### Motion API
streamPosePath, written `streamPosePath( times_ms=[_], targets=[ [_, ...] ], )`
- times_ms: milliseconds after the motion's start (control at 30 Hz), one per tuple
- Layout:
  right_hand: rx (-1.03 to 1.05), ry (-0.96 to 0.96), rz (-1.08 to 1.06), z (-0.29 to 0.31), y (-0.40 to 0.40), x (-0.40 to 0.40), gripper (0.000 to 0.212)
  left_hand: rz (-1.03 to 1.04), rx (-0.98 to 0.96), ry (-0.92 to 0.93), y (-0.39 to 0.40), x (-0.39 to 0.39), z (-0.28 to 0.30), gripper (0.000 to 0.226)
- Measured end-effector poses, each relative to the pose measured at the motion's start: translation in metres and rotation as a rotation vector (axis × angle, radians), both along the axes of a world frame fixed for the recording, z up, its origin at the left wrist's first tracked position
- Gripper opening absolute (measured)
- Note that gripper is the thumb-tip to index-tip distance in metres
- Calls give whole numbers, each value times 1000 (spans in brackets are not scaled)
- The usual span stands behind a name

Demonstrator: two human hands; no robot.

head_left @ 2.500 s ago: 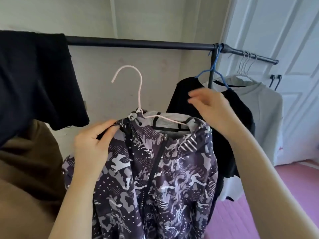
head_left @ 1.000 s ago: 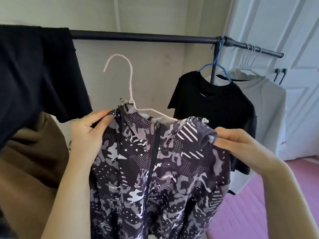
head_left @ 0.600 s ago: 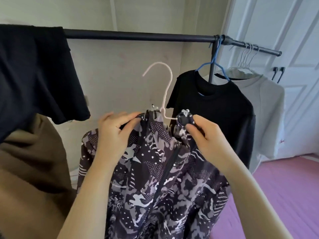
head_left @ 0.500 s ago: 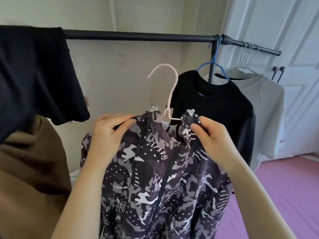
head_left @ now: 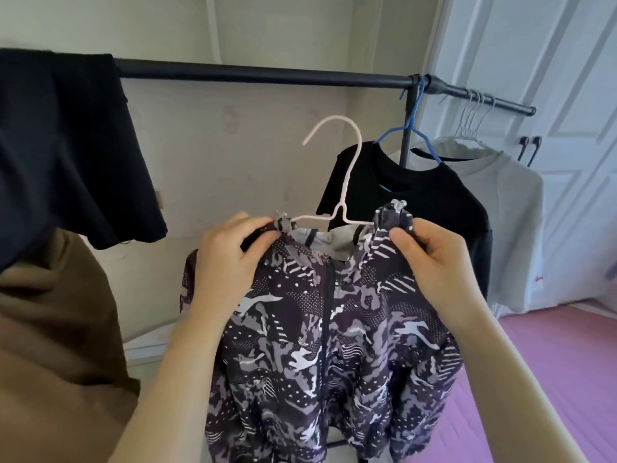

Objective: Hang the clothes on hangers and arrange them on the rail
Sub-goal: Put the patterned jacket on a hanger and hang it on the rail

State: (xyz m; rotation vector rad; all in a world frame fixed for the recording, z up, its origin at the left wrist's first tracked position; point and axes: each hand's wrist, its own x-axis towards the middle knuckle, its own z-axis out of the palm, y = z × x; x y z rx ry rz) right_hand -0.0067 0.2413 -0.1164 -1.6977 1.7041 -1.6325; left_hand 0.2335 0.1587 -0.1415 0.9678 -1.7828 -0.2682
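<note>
**Patterned jacket held on pale hanger, below the rail**

Left hand point(head_left: 223, 262): fingers and thumb curled, pinching the left collar edge of a dark purple-and-grey camouflage-print zip jacket point(head_left: 334, 345) where it meets the hanger's left arm. Right hand point(head_left: 430, 262): fingers curled round the bunched right collar edge, thumb pressed against the fabric just under it. Both hands closed on cloth.

The jacket hangs from a thin pale pink wire hanger point(head_left: 347, 182). Hanger shoulders run between the two hands; a light grey lining shows in the open neck. The zip runs down the middle, closed as far as can be seen. The hook stands up between the hands, tilted slightly, its open end curling left. The hook is below the rail and not touching it.

Black metal clothes rail point(head_left: 267, 75) crosses the upper view horizontally. At its left end a black garment point(head_left: 66, 145) is draped over the bar; under it lies brown fabric point(head_left: 50, 329), shape unclear. Right of the held hook, a black t-shirt point(head_left: 434, 202) hangs on a blue hanger point(head_left: 410, 128) hooked beside the rail's upright post. Further right, a light grey sweatshirt point(head_left: 507, 228) hangs under several white wire hangers point(head_left: 474, 118).

Behind: pale wall, white panelled door point(head_left: 574, 95) at right. Pink floor point(head_left: 551, 362) lower right.
</note>
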Motion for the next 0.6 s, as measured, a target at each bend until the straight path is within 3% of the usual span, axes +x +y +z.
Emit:
streamPosePath(
  times_ms=[100, 167, 267, 367, 533, 600],
  targets=[
    [-4, 27, -54, -2, 8, -13, 36, -28, -12, 187, -9, 2, 0, 24],
    [99, 118, -67, -3, 12, -21, 33, -63, 12, 255, -11, 1, 3, 20],
    [251, 254, -128, 2, 12, -25, 34, -106, 71, 277, -21, -1, 2, 20],
    [280, 294, -141, 4, 3, -24, 16, -135, 116, 270, -42, -6, 1, 20],
    [211, 53, -125, 5, -21, -24, 6, -232, 204, 229, -87, -13, 12, 15],
    [166, -86, -105, 9, -27, -27, 27, -251, 238, 222, -101, -18, 16, 13]
  ],
)
